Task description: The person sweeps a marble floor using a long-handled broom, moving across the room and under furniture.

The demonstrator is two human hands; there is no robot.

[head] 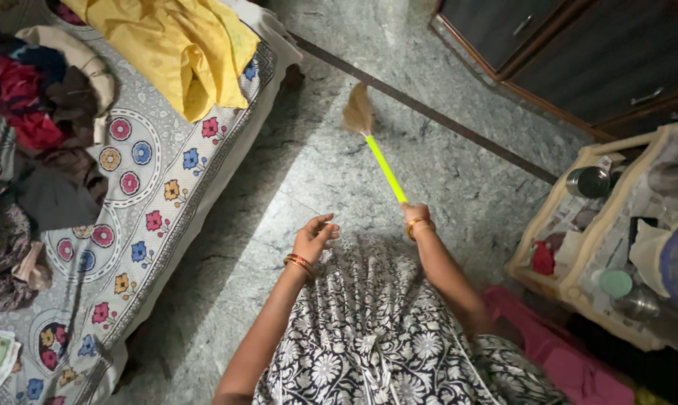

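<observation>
R hand (416, 219) grips broom (369, 135).

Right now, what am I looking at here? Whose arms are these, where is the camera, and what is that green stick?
There is no machine here: these are a person's own two arms, seen from a camera worn on the head and looking down. That is why you see the patterned dress at the bottom and the arms reaching away from you.

The right hand grips a broom by its bright green handle; the brush end rests toward the stone floor near a dark strip. The left hand holds nothing and hangs loosely open above the floor.

To the left is a bed with a flowered sheet, a yellow cloth and a heap of clothes. To the right stand a dark cabinet and a rack with steel cups and small items.
</observation>
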